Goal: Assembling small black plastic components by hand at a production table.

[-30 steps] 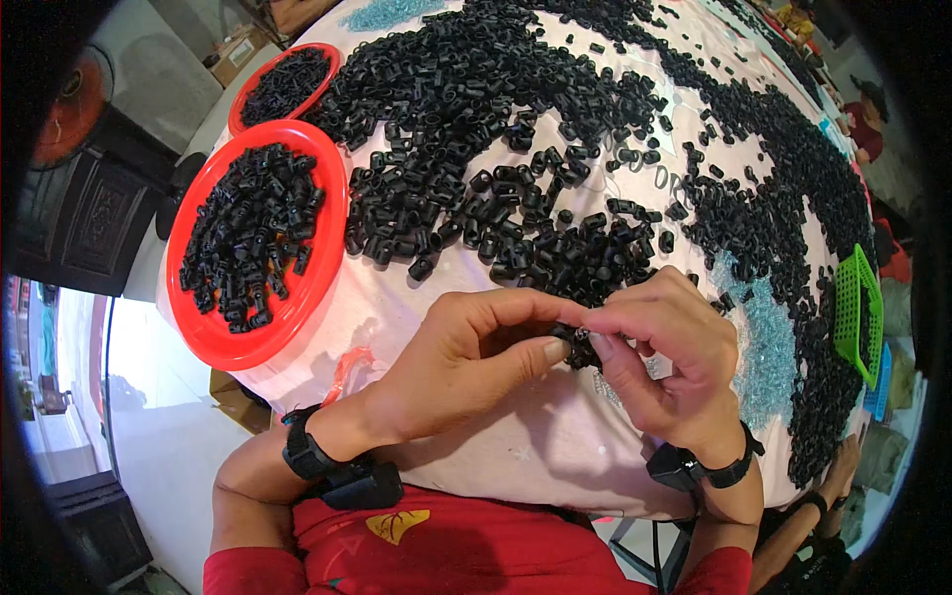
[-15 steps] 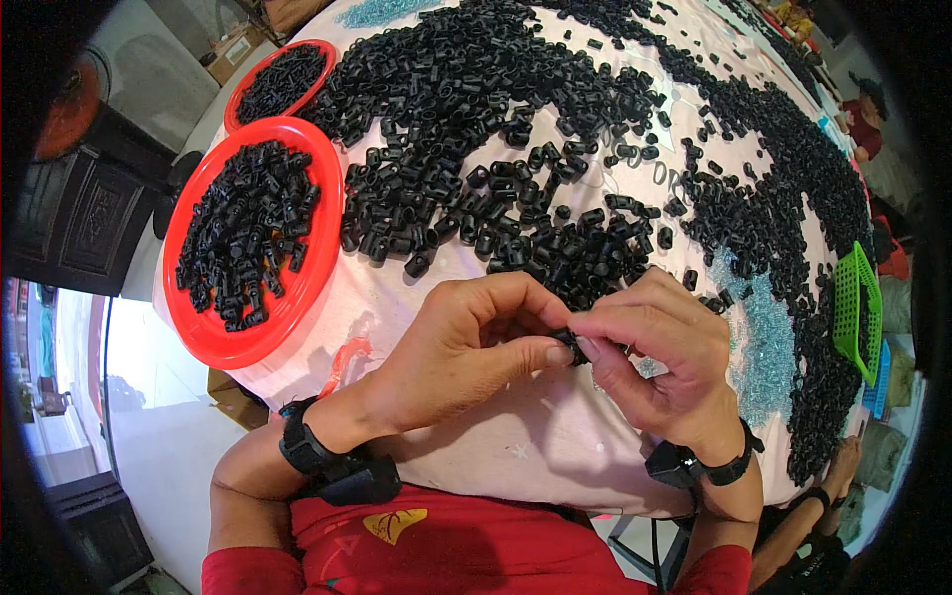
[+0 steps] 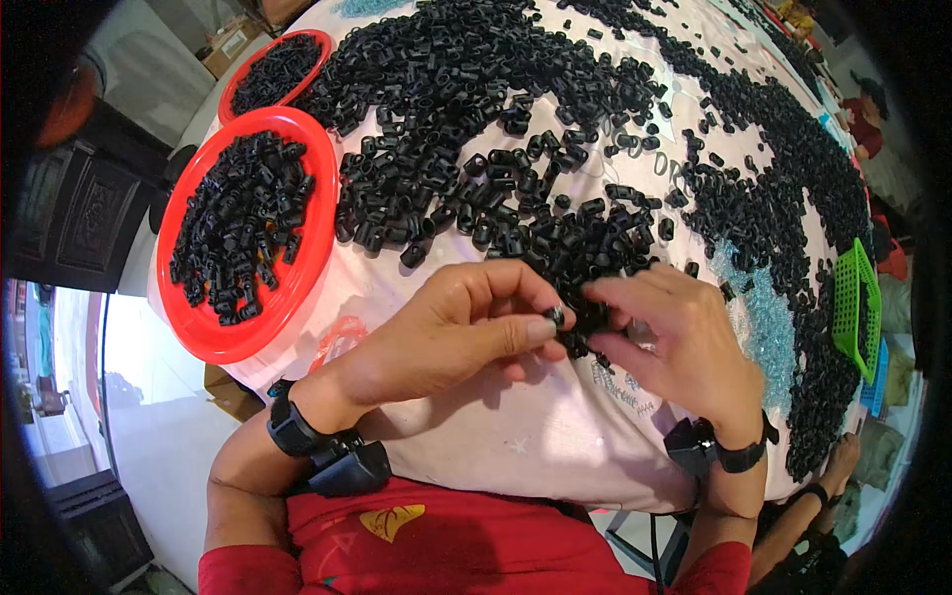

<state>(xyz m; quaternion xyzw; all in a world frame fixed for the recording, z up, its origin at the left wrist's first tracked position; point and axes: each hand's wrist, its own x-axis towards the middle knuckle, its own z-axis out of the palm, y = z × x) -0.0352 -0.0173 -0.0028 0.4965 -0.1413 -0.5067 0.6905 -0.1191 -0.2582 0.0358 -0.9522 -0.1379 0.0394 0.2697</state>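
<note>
My left hand [image 3: 466, 322] pinches a small black plastic fitting [image 3: 554, 315] between thumb and forefinger, just above the cloth-covered table [image 3: 496, 436]. My right hand [image 3: 689, 342] is a little to the right, thumb and fingers apart, slightly blurred. No part shows between its fingers. Behind and under the fingertips lies a heap of loose black fittings [image 3: 516, 233], short and tube-like. Some small silvery pieces [image 3: 620, 385] lie on the cloth below my right hand, partly covered by it.
A red plate [image 3: 325, 198] heaped with joined black parts stands at left, a second red plate [image 3: 322, 61] behind it. Clear bluish pieces [image 3: 766, 322] lie right of my hand. A green basket [image 3: 851, 307] stands at the right edge, near another person's arm [image 3: 838, 471].
My right hand has drawn away to the right from the left one and its fingers have parted. The left hand keeps the small black fitting and has shifted slightly left.
</note>
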